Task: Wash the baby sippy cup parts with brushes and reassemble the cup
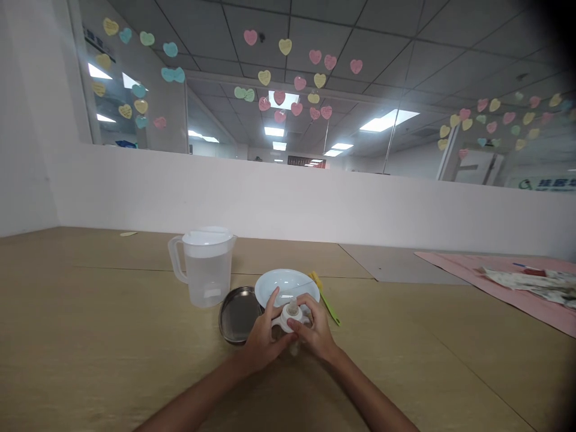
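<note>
Both hands hold a small white baby bottle top (291, 318) with side handles and a teat pointing up. Its lower part is mostly hidden by the fingers. My left hand (264, 336) grips it from the left, the thumb below it and the index finger raised. From the right, my right hand (317, 332) has its thumb on the front of the white ring and its fingers behind. Just beyond the hands stands a white bowl (274, 280). A dark metal tray (239, 316) lies left of the bowl, partly behind my left hand.
A translucent lidded pitcher (209, 273) stands behind the tray on the wooden table (112, 336). Right of the bowl lies a green-handled brush (330, 307) with yellow bristles. Farther right, a stained white cloth (531, 284) rests on a pink sheet (477, 264).
</note>
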A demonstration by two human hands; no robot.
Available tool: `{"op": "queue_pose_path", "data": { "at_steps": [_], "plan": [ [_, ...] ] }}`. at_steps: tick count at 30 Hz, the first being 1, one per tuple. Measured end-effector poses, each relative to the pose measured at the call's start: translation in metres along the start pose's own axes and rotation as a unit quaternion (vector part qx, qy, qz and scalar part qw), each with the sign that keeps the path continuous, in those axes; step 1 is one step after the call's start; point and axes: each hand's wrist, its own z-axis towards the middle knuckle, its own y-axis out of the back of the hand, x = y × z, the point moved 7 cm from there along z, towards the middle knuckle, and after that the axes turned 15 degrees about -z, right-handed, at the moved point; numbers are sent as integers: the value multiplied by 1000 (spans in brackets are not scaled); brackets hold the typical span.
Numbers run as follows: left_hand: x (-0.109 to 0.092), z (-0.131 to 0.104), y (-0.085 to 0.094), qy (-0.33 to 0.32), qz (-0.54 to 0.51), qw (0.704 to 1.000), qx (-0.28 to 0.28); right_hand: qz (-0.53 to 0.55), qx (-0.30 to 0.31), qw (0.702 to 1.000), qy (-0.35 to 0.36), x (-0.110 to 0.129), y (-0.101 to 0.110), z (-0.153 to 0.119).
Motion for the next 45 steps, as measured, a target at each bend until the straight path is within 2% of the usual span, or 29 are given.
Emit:
{"op": "queue_pose_path", "data": {
  "at_steps": [8,13,19,22,24,26,31,33,36,38,42,45],
  "plan": [
    [3,0,1,4,23,1000,9,-23,15,1000,3,-1,-1,-4],
    [0,0,3,17,1,999,37,8,51,999,16,1,-4,-6],
    [2,-1,8,-17,16,1000,8,7,56,998,37,3,0,-4],
    [4,-3,9,-47,43,998,-16,-82,5,996,39,-3,10,0],
    [4,-4,8,-57,51,997,-24,-139,-52,989,13,-8,20,1],
    [3,-5,8,-61,50,996,-27,-158,-83,984,-1,-9,26,0],
    [-2,-5,7,-56,52,997,-29,-150,-20,984,99,8,11,-5],
    [-2,-4,6,-55,53,997,-28,-139,-54,987,66,2,14,-5],
    [0,-4,6,-53,50,997,-20,-105,-115,987,-26,-16,22,-7],
    [2,-4,5,-52,48,997,-16,-91,-94,991,-25,-17,20,-7],
    [6,-5,7,-48,58,997,-24,-130,-7,990,47,-5,6,-5],
    [5,-5,7,-53,64,996,-24,-94,8,995,16,-6,3,-2]
  ]
}}
